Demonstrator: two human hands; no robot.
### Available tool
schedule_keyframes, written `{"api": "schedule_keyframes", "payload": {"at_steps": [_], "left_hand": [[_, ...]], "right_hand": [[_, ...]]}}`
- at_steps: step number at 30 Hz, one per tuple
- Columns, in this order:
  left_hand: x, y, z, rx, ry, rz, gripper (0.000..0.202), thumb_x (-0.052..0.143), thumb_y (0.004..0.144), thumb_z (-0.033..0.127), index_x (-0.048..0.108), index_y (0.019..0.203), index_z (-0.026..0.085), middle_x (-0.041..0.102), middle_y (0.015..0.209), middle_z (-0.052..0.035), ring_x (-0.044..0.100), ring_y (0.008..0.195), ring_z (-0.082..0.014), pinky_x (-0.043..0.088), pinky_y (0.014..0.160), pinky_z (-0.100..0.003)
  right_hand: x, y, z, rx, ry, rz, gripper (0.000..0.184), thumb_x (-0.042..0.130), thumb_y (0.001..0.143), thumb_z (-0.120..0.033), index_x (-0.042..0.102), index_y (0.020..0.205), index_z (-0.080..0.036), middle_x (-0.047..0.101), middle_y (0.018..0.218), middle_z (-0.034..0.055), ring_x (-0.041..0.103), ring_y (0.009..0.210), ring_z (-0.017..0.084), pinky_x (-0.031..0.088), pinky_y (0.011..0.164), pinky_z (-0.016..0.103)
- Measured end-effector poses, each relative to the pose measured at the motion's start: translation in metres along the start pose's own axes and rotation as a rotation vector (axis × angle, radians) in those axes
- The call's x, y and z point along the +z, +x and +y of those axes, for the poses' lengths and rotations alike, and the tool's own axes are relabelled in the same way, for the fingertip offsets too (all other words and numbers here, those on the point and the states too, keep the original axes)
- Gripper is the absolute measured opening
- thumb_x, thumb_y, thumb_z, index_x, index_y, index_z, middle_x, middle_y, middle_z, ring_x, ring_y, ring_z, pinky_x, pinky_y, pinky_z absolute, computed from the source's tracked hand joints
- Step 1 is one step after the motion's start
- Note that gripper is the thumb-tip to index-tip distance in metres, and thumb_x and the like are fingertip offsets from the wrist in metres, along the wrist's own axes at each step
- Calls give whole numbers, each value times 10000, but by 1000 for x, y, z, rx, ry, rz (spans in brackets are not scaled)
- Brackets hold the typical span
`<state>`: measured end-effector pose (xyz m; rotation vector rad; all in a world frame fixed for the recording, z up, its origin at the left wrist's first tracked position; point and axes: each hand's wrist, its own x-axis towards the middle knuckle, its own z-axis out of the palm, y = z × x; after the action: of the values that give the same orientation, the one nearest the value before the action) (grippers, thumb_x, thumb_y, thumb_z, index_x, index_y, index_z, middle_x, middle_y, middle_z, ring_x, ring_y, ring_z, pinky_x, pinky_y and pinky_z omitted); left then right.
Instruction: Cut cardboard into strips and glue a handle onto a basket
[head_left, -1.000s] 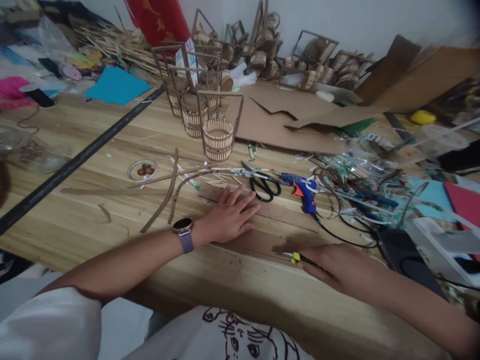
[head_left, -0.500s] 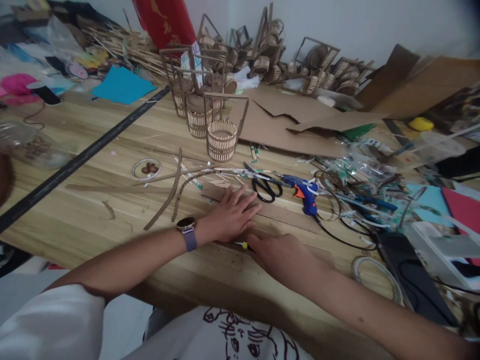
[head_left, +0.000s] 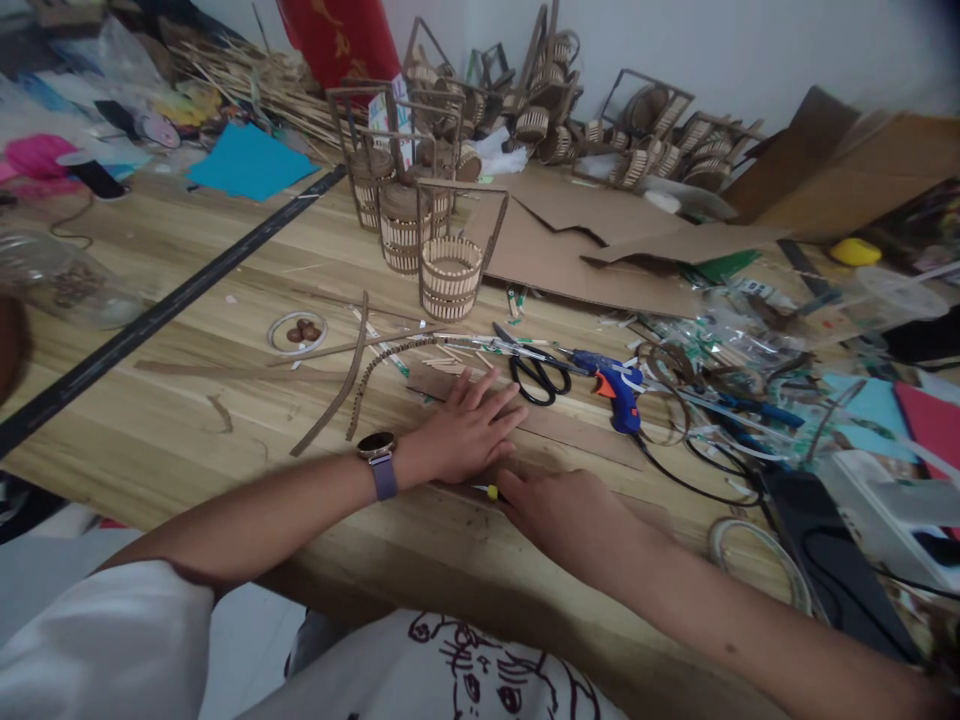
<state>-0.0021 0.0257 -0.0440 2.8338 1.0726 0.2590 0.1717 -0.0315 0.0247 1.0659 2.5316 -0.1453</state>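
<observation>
My left hand (head_left: 461, 432) lies flat with fingers spread on a long brown cardboard strip (head_left: 577, 432) on the wooden table. A watch with a purple strap is on that wrist. My right hand (head_left: 566, 515) is closed around a small cutter with a yellow tip (head_left: 489, 491), whose point rests on the cardboard just below my left palm. The two hands are almost touching.
Black scissors (head_left: 536, 375) and a blue glue gun (head_left: 611, 385) lie just beyond my left hand. Small slatted cardboard baskets (head_left: 448, 275) stand further back, with cardboard sheets (head_left: 570, 260), curved strips (head_left: 341, 380), a black rail (head_left: 165, 310), and tangled cables and clutter at right.
My right hand slid left along the cardboard with the cutter, from the right part of the strip to just under my left hand. The left hand stayed pressed flat.
</observation>
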Motion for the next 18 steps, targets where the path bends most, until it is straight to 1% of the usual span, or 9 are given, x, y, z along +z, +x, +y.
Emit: {"api": "schedule_keyframes", "payload": {"at_steps": [5, 10, 15, 18], "left_hand": [[-2, 0, 0, -1, -9, -10, 520, 418, 1065, 418, 459, 1510, 154, 369, 1616, -160, 167, 1525, -432, 134, 1199, -705], [-1, 0, 0, 0, 4, -13, 532, 431, 1062, 421, 441, 1523, 156, 357, 1620, -166, 157, 1525, -438, 132, 1193, -708], [1, 0, -1, 10, 20, 3, 524, 401, 1070, 437, 453, 1512, 161, 361, 1620, -152, 171, 1519, -441, 129, 1198, -692], [1, -1, -2, 27, 15, 7, 529, 395, 1069, 445, 461, 1507, 157, 365, 1617, -156, 167, 1520, -443, 126, 1197, -699]], "right_hand": [[-1, 1, -1, 3, -9, -13, 303, 496, 941, -63, 660, 1182, -145, 769, 877, 76, 754, 728, 219, 445, 492, 259], [-6, 5, -3, -22, -26, -60, 382, 505, 922, -40, 614, 1283, -101, 767, 999, 131, 767, 775, 233, 471, 502, 261], [-9, 8, -5, -19, -49, -55, 393, 516, 903, -17, 607, 1284, -56, 763, 986, 161, 774, 748, 247, 457, 479, 257], [-15, 9, -6, -17, -47, -61, 410, 524, 877, 13, 616, 1272, -50, 767, 985, 167, 778, 762, 254, 468, 490, 261]]}}
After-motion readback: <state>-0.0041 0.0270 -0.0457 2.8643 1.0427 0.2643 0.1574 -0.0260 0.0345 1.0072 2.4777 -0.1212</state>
